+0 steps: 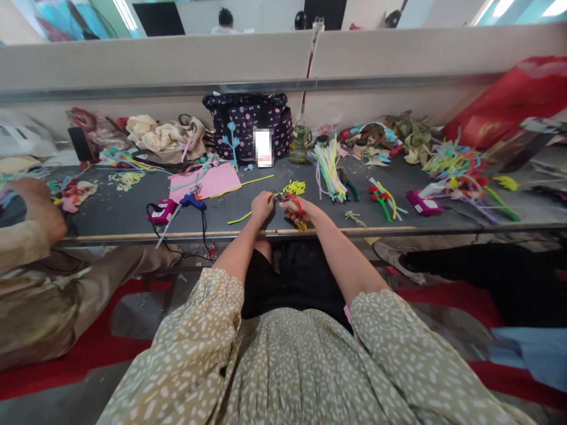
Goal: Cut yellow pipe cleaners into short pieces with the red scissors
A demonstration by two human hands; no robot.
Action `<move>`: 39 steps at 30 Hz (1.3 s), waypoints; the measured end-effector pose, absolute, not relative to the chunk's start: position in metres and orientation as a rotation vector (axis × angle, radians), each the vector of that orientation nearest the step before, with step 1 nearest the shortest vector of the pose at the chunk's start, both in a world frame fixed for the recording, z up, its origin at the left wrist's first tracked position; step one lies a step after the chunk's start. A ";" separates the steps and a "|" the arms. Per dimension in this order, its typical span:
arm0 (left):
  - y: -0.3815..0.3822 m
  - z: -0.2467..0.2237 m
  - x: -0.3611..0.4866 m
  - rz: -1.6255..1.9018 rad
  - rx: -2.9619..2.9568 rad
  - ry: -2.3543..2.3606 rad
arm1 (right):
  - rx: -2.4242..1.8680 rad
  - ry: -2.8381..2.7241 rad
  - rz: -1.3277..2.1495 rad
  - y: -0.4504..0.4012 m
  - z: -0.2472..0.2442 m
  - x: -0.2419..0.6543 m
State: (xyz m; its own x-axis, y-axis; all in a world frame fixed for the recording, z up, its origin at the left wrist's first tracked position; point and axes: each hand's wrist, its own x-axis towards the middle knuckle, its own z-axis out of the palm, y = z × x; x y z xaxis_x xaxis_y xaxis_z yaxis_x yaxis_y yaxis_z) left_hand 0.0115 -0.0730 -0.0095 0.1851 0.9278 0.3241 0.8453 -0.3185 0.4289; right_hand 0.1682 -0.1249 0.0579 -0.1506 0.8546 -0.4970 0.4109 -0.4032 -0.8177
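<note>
Pinched in my left hand (pixel 262 206) is a yellow pipe cleaner (pixel 240 219); its long end trails out to the left over the table. My right hand (pixel 309 211) is closed around scissors (pixel 296 202) with orange-red handles. The scissor blades point toward my left fingertips, close to the short end of the pipe cleaner. Just beyond both hands lies a small heap of short yellow pieces (pixel 296 187). Another long yellow pipe cleaner (pixel 257 180) rests farther back, partly on a pink sheet (pixel 208 182).
A blue glue gun (pixel 193 202) and a magenta box (pixel 163 211) with cords sit left. To the right are a pipe cleaner bundle (pixel 330 174), pliers (pixel 352 188) and red-green pieces (pixel 384 198). A phone (pixel 263 147) leans on a dark bag (pixel 248 118). A co-worker's arm (pixel 35 206) is at left.
</note>
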 end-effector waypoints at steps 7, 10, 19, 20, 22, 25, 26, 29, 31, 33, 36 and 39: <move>-0.068 -0.013 0.011 0.958 2.240 1.692 | -1.729 -1.376 1.649 -0.120 0.054 0.170; -0.068 -0.013 0.010 0.992 2.203 1.696 | -1.715 -1.352 1.695 -0.120 0.057 0.173; -0.073 -0.007 0.011 0.986 2.235 1.676 | -1.665 -1.298 1.541 -0.127 0.046 0.161; -0.075 -0.005 0.011 0.999 2.231 1.680 | -1.649 -1.297 1.532 -0.128 0.045 0.161; -0.077 -0.003 0.009 1.033 2.218 1.696 | -1.611 -1.298 1.531 -0.131 0.046 0.163; -0.075 -0.002 0.006 1.114 2.151 1.739 | -1.513 -1.321 1.561 -0.135 0.046 0.171; -0.074 -0.003 0.004 1.149 2.120 1.752 | -1.474 -1.335 1.590 -0.135 0.046 0.174; -0.069 -0.007 0.003 1.187 2.063 1.752 | -1.375 -1.359 1.675 -0.135 0.044 0.183; -0.068 -0.009 0.002 1.190 2.050 1.737 | -1.345 -1.357 1.701 -0.133 0.044 0.188; -0.068 -0.011 0.002 1.188 2.046 1.727 | -1.341 -1.362 1.731 -0.130 0.045 0.193; -0.069 -0.011 0.003 1.179 2.036 1.762 | -1.411 -1.401 1.772 -0.126 0.046 0.197; -0.072 -0.010 0.003 1.142 2.046 1.788 | -1.479 -1.465 1.757 -0.127 0.049 0.198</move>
